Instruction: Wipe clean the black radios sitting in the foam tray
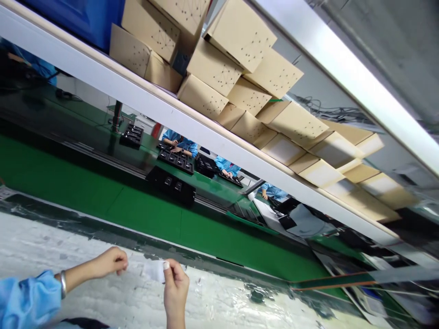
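Between thumb and fingers, my right hand pinches a small thin white piece, which looks like paper or film. It sticks out to the left over the white worktop, and its far edge is blurred. To the left of it, my left hand is raised with its fingers curled in. Nothing shows in that hand, and a gap separates it from the white piece. A silver bangle circles my left wrist below a blue sleeve.
Beyond the worktop runs a green conveyor belt. A black tray with small dark items lies at its far side. Overhead, a shelf carries several cardboard boxes and a blue bin. Co-workers in blue sleeves handle trays opposite.
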### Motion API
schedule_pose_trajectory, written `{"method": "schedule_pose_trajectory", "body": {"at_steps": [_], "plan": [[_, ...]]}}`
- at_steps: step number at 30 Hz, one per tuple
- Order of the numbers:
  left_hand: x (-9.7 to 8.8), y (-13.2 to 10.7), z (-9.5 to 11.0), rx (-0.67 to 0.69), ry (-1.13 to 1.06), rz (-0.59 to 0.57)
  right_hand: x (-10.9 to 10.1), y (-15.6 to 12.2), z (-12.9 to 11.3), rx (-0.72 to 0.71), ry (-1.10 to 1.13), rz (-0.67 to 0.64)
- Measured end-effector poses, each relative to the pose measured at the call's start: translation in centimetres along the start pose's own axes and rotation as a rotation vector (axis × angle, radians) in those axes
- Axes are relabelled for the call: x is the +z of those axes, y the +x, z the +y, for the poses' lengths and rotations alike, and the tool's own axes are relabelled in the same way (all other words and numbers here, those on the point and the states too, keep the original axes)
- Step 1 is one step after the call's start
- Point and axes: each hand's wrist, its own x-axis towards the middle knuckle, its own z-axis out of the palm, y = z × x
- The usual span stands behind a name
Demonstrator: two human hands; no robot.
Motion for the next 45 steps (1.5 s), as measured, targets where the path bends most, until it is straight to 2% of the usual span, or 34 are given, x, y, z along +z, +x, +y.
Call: {"method": "schedule_pose_trajectory", "body": {"at_steps": [3, 5, 7, 9, 11, 15, 16, 19, 22, 27, 31, 34, 38, 45], "plan": [[-2.7, 1.0, -2.7, -0.110, 0.098, 0.179, -0.7, 0.3, 0.7, 0.031, 0.027, 0.059], [-4.7, 1.5, -3.9, -0.145, 0.156, 0.285, -0.9, 0.2, 1.2, 0.028, 0.011, 0.031], [-6.2, 2.0, -4.5, -0.128, 0.182, 0.339, -0.7, -0.1, 1.7, 0.031, -0.013, -0.003], [-6.7, 2.5, -4.9, -0.058, 0.171, 0.359, -0.2, -0.6, 2.0, 0.043, -0.048, -0.032], [-6.1, 2.9, -5.0, -0.001, 0.137, 0.318, 0.6, -1.1, 2.2, 0.036, -0.114, -0.055], [-2.9, 3.4, -4.6, -0.008, 0.153, 0.081, 2.1, -2.2, 2.4, -0.032, -0.288, -0.160], [-2.1, 3.3, -4.3, -0.012, 0.159, 0.053, 2.4, -2.3, 2.4, -0.041, -0.319, -0.186], [-0.7, 2.6, -3.3, 0.054, 0.091, 0.053, 3.0, -2.8, 2.5, -0.036, -0.354, -0.224], [-0.4, 1.6, -2.7, 0.140, -0.037, 0.068, 3.4, -3.0, 2.8, -0.019, -0.355, -0.231], [0.1, 1.1, -3.5, 0.099, -0.168, -0.020, 4.2, -3.3, 3.6, -0.026, -0.372, -0.220], [1.1, 1.6, -4.1, 0.099, -0.179, -0.051, 4.5, -3.4, 3.5, -0.024, -0.391, -0.231], [1.5, 1.6, -3.9, 0.042, -0.174, -0.024, 4.2, -3.5, 3.4, -0.025, -0.386, -0.268], [1.7, 1.2, -3.6, -0.062, -0.110, 0.073, 3.6, -3.7, 4.1, -0.058, -0.384, -0.290], [1.2, 0.5, -4.6, -0.143, -0.094, 0.157, 3.5, -4.1, 4.5, -0.058, -0.361, -0.336]]}}
